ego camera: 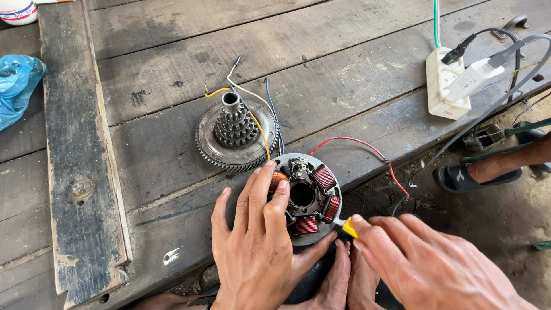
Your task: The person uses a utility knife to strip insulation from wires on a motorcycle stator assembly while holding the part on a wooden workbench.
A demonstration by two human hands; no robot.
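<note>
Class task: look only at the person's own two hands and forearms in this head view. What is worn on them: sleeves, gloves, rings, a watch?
Both hands are bare: the left hand and right hand show no gloves or rings. No sleeves reach the visible wrists. A dark band may sit at the left wrist, near the frame's bottom edge; too cropped to tell.

A rough repair workshop, open to bare ground. Weathered, oil-stained wooden planks [321, 63] for a work surface, set low beside dirt and litter. On the boards, a greasy gear cluster [234, 133], a stator plate with copper coils [307, 197] and loose coloured wires [367, 146]. Farther right, a white power strip [441, 92] with plugs, and a sandalled foot [479, 171] on the ground.
</note>
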